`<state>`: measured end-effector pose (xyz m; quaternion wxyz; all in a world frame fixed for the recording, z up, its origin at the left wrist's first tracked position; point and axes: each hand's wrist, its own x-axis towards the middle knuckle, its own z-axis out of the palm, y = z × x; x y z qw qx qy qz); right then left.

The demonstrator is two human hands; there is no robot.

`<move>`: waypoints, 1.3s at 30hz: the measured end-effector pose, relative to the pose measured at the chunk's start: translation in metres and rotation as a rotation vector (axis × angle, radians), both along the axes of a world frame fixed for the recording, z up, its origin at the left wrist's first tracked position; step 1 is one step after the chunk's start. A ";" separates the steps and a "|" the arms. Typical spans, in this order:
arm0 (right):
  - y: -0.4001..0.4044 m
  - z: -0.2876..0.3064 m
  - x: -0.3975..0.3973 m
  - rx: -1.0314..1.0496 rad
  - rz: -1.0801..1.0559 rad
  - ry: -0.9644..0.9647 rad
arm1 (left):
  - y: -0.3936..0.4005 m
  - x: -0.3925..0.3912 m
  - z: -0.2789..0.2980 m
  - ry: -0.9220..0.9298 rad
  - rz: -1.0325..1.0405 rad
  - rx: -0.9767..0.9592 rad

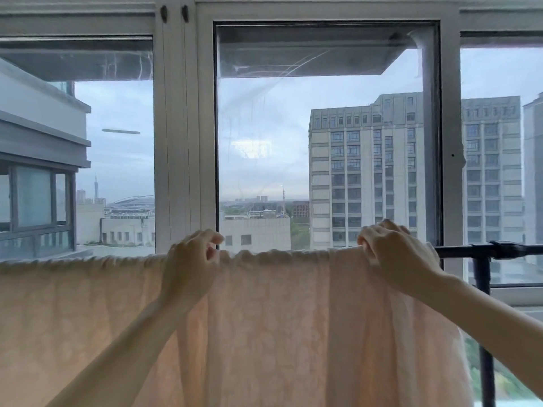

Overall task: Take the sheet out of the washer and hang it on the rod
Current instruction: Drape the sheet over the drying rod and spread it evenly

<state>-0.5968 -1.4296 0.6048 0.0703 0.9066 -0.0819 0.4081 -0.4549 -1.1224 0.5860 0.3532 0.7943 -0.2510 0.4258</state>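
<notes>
The pale pink, faintly patterned cotton sheet (264,318) already hangs over the thin black metal rod (464,251), which runs level across the lower half of the frame; the cloth covers it from the left edge to just right of centre, where only a bare stretch shows, joined to a black upright post (483,318) at lower right. The sheet's bunched top fold follows the rod's long axis, left to right. The left hand (191,259), fingers curled, pinches that fold at centre-left. The right hand (393,254), also curled, grips the cloth at its right end, touching the start of the bare rod. Any further spreading would probably run rightward along the rod, and the right hand is the nearer to that free stretch.
</notes>
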 end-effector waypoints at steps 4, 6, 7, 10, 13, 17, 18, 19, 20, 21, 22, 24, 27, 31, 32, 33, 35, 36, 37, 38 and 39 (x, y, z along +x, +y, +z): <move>0.031 -0.004 0.007 -0.094 0.134 0.004 | -0.045 -0.019 -0.002 -0.055 -0.240 0.147; 0.034 -0.007 0.013 -0.127 0.142 0.002 | -0.063 -0.025 -0.004 -0.101 -0.260 0.222; 0.033 -0.008 0.014 -0.127 0.144 0.009 | -0.069 -0.025 -0.005 -0.107 -0.274 0.223; 0.022 -0.013 0.008 -0.141 0.126 0.038 | -0.073 -0.022 -0.005 -0.117 -0.274 0.176; 0.000 -0.016 0.000 -0.170 0.084 0.035 | -0.066 -0.017 -0.006 -0.137 -0.209 0.186; -0.026 -0.021 -0.008 -0.238 0.006 -0.001 | -0.052 -0.015 -0.007 -0.143 -0.170 0.178; -0.030 -0.022 -0.009 -0.231 0.006 -0.005 | -0.049 -0.014 -0.007 -0.135 -0.168 0.177; -0.032 -0.023 -0.010 -0.222 0.015 -0.006 | -0.046 -0.013 -0.007 -0.125 -0.164 0.179; -0.033 -0.023 -0.010 -0.224 0.025 -0.013 | -0.043 -0.010 -0.006 -0.118 -0.157 0.179; -0.033 -0.024 -0.011 -0.231 0.028 -0.020 | -0.039 -0.007 -0.006 -0.109 -0.144 0.175; -0.033 -0.023 -0.011 -0.240 0.027 -0.030 | -0.034 -0.004 -0.007 -0.094 -0.124 0.164; -0.034 -0.021 -0.014 -0.241 0.022 -0.059 | -0.020 0.004 -0.008 -0.050 -0.074 0.115; -0.035 -0.022 -0.017 -0.216 0.022 -0.074 | 0.002 0.009 -0.010 -0.011 0.031 0.047; -0.030 -0.023 -0.014 -0.197 0.014 -0.073 | 0.006 0.000 -0.007 -0.035 0.066 0.045; -0.028 -0.023 -0.014 -0.182 0.018 -0.080 | 0.003 -0.004 -0.006 -0.044 0.049 0.042; -0.026 -0.023 -0.014 -0.160 0.020 -0.088 | -0.002 -0.007 -0.006 -0.054 0.027 0.045; -0.021 -0.024 -0.014 -0.149 0.026 -0.121 | -0.015 -0.014 -0.009 -0.084 -0.049 0.077; -0.020 -0.024 -0.015 -0.163 0.023 -0.140 | -0.024 -0.018 -0.011 -0.102 -0.104 0.098; -0.018 -0.023 -0.015 -0.172 0.014 -0.151 | -0.034 -0.022 -0.013 -0.124 -0.158 0.126; -0.018 -0.022 -0.016 -0.168 0.004 -0.153 | -0.045 -0.026 -0.014 -0.144 -0.202 0.158; -0.018 -0.020 -0.016 -0.156 -0.011 -0.143 | -0.055 -0.030 -0.015 -0.160 -0.229 0.189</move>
